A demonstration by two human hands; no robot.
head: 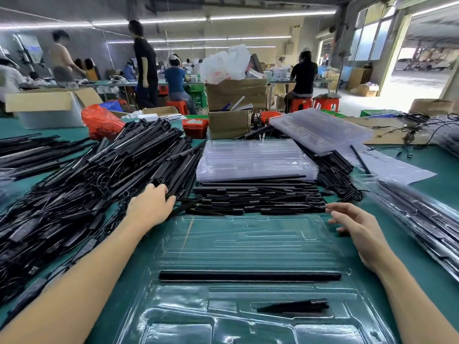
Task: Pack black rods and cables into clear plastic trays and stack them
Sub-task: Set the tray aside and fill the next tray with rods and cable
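Left hand (151,206): fingers curled down onto the near edge of the big heap of black rods and cables (82,184), fingertips among the rods; whether a rod is actually pinched cannot be told, since the fingertips are hidden by the pile. Forearm runs in from lower left, over the green table (422,276).

Right hand (355,225): fingers loosely extended and spread, holding nothing, hovering just beside the far right corner of the clear plastic tray (248,244) in front of the person.

Tray, centre foreground: lies flat on the table. One long black rod (250,276) rests crosswise in a long slot approx. mid-tray; a shorter black piece (294,306) sits in a smaller pocket nearer the person, to the right. Other pockets show only clear plastic.

Beyond the tray: a low row of short black rods (258,197) laid crosswise, touching the tray's far edge. Behind that, a stack of clear trays (253,160); a 2nd tray stack (320,129) farther back, right. Right edge: filled trays (422,219) lying at an angle, w/ black parts inside.

Background: cardboard boxes (236,93), a red bag (101,121), other people at benches.
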